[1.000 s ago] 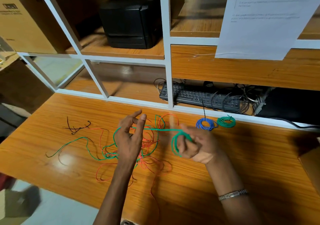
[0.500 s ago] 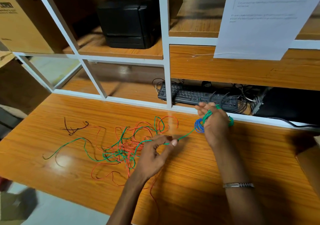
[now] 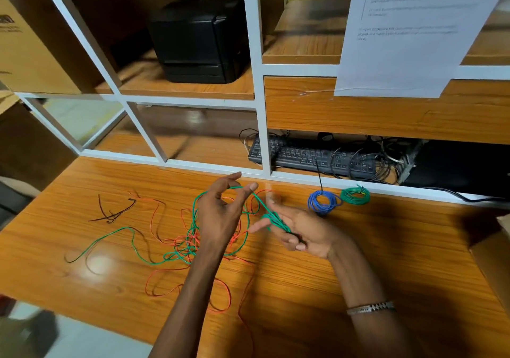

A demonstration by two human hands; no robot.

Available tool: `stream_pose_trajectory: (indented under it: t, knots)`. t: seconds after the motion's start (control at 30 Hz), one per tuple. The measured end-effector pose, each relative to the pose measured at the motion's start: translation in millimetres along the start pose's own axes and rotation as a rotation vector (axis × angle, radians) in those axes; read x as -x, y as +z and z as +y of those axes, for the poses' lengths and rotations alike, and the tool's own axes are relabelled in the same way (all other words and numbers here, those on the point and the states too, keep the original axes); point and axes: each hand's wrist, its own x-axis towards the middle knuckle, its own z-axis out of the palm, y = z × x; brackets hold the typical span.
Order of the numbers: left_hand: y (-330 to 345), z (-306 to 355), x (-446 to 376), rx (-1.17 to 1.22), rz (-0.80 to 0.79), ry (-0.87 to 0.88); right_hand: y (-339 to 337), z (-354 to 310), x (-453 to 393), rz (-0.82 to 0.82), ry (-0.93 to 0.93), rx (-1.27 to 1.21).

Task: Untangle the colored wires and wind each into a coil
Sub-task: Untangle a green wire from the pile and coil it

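The left hand (image 3: 218, 217) is raised above the wooden desk (image 3: 386, 247), fingers spread and loosely bent, with a green wire (image 3: 110, 236) running over the tip of its thumb and forefinger; whether they pinch it or only guide it cannot be told. From there the green wire slants down to the right hand (image 3: 306, 230), where several turns are wrapped around two outstretched fingers (image 3: 259, 225), while the remaining fingers curl inward against the turns near the palm. The rest of the green wire trails left across the desk through a loose tangle with a red wire (image 3: 187, 283). A short black wire (image 3: 116, 211) lies apart at the left. Near the shelf frame, a blue coil (image 3: 323, 202) and a green coil (image 3: 355, 195) sit side by side, touching or nearly so.
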Motion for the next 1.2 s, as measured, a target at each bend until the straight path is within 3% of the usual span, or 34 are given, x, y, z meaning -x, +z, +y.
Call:
stream_pose_trajectory:
  t: [0.1,0.23,0.37,0.47,0.57,0.67,0.8,0.87,1.0,1.1,1.2]
  knots:
    - [-2.8,0.0,0.3,-0.041,0.045,-0.137,-3.7,-1.3,1.5,-0.279,-0.171,-0.310]
    - [-4.1,3.7,14.2,-0.043,-0.007,-0.165,-15.4,-6.6,5.5,-0.439,-0.381,-0.707]
    - [1.6,3.3,26.6,-0.065,-0.075,-0.129,-24.2,-22.1,6.3,-0.278,-0.656,-1.026]
    - [12.0,-0.7,36.9,-0.228,-0.097,-0.197,-30.7,-31.0,2.6,0.015,-0.787,-1.149]
    - [21.7,0.3,48.3,-0.225,-0.200,-0.167,-34.6,-35.0,-9.8,0.454,-0.790,-0.947]
    - [25.9,8.3,57.0,-0.135,-0.357,-0.032,-27.9,-30.3,-21.3,0.791,-0.708,-0.354]
    - [19.2,13.2,47.1,-0.098,-0.349,0.107,-35.8,2.6,-34.2,0.915,-0.277,0.370]
    - [12.4,11.3,39.1,-0.186,-0.330,0.138,-37.3,12.7,-31.8,0.776,-0.044,0.551]
    - [-2.7,6.3,22.1,-0.229,-0.334,0.081,-9.7,10.1,-15.0,0.270,0.203,0.362]
    - [-10.3,0.6,10.9,-0.239,-0.332,-0.023,-8.2,5.2,-12.1,-0.064,0.159,0.092]
    - [-12.2,-9.6,9.5,-0.023,-0.213,-0.088,-16.9,-2.7,-9.8,-0.332,-0.028,-0.354]
